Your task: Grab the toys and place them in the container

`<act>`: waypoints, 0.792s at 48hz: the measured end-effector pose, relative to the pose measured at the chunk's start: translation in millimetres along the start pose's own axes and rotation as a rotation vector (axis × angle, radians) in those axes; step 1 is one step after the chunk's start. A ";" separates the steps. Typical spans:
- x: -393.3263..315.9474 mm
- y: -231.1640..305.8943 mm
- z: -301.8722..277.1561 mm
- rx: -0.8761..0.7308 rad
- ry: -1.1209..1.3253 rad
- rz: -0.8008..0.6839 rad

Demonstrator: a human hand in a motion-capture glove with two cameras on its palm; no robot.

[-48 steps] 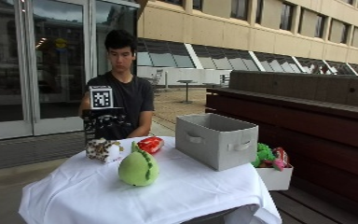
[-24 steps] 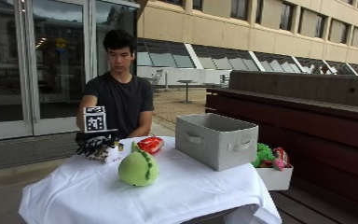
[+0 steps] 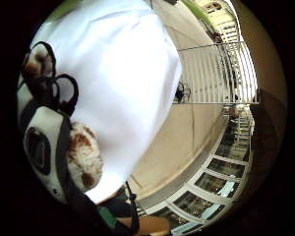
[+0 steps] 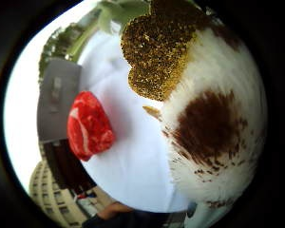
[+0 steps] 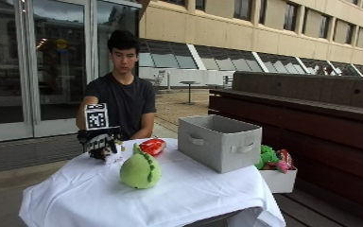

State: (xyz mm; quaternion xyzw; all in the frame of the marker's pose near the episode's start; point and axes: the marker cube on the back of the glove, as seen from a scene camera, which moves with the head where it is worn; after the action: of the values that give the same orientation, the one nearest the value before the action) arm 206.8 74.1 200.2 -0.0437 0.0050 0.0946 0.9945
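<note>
The brown-and-white plush toy sits at the table's far left corner, under the gloved right hand. Fingers look curled round it, but the toy's underside still seems to touch the white tablecloth, so prob. gripped, not lifted yet. In the thumb side palm view the toy fills much of the frame, w/ a gold glittery patch on it; the little finger side view shows its fur close against the palm.

Change: 1 s ago the hand was up at chest level, well above the toy; half a sec. ago it was dropping onto it; now it's down on the toy. Nothing else moved. So I'd say the first pick is just starting, and no toy appears to be in the container yet.

Outward: red toy just beside the plush, near table centre; green round plush nearer the front edge. Grey fabric bin stands at the table's right side, well apart from the hand, opening up.

Hard to tell: glove and marker hide the fingertips in the outside view, so the exact hold isn't clear. Bin's inside isn't visible. A white box of more toys beyond the table's right edge is part hidden by the bin and table.
</note>
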 end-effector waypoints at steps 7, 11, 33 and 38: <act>-5.0 -10.1 -15.3 -0.109 -0.069 0.007; -11.7 -17.9 -37.7 -0.104 -0.089 0.010; -139.4 -52.8 -251.3 0.169 -0.003 -0.042; -184.4 -51.8 -280.7 0.246 0.032 -0.090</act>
State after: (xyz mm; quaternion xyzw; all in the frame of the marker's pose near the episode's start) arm 34.9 -35.8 -71.5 0.0770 0.0305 0.0480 0.9954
